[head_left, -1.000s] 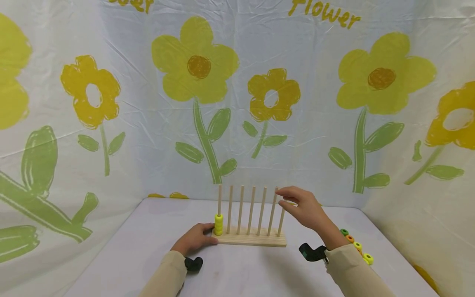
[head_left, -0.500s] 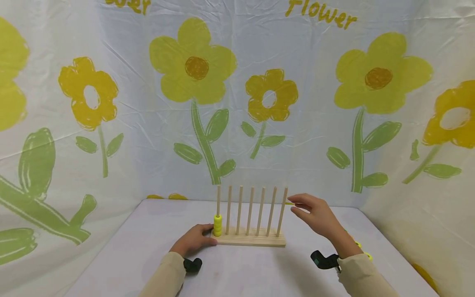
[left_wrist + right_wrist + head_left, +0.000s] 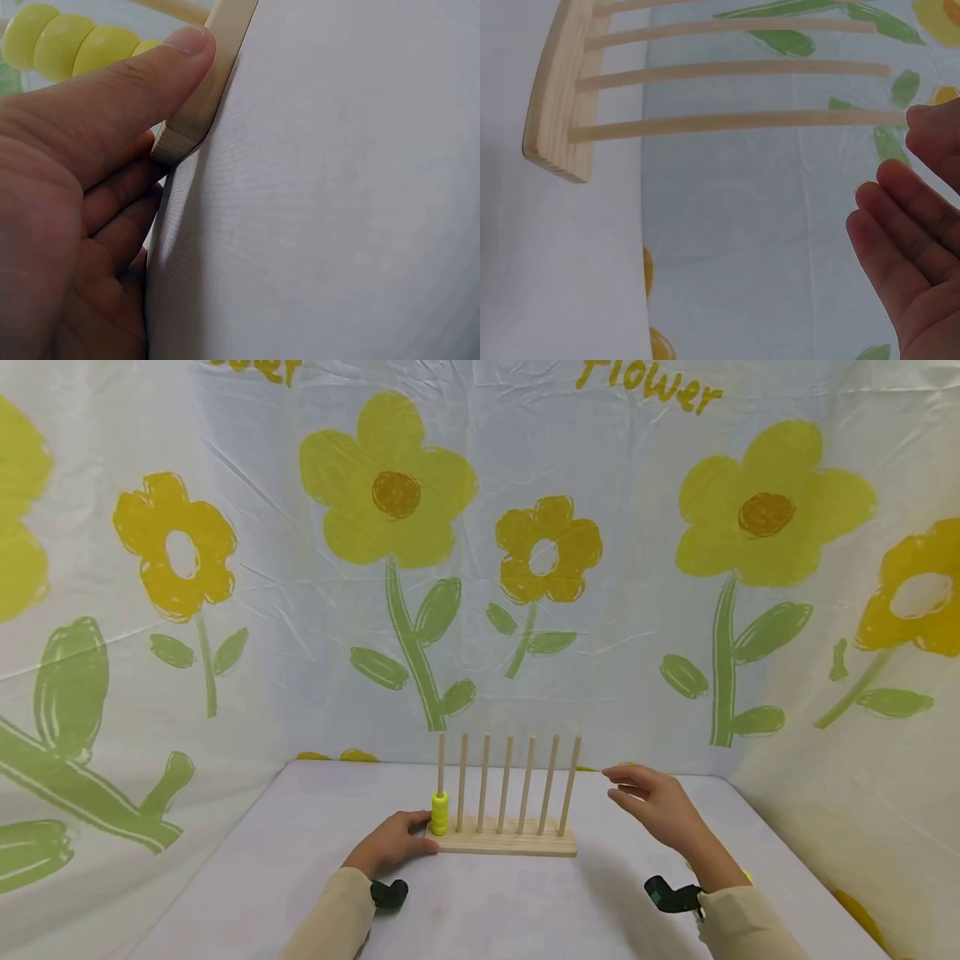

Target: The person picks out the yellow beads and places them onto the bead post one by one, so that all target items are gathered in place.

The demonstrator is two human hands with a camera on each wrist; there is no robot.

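A wooden rack with a row of several upright pegs stands on the table; its base (image 3: 510,845) lies flat. Yellow beads (image 3: 439,814) are stacked on the leftmost peg, and the other pegs are bare. My left hand (image 3: 390,843) holds the base's left end, the thumb on its front edge in the left wrist view, close to the yellow beads (image 3: 60,46). To the right of the rack, my right hand (image 3: 660,806) hovers with loosely bent fingers. Nothing lies between its thumb and fingertips in the right wrist view, where the outermost peg (image 3: 735,121) is nearby.
Behind my right forearm, a yellow loose bead (image 3: 747,877) peeks out, mostly hidden. A white cloth printed with flowers (image 3: 600,693) hangs behind and on both sides of the pale table (image 3: 480,910).
My right hand has moved right and slightly down, away from the right-hand pegs. It now covers most of the loose beads at the right. The left hand stays on the base.
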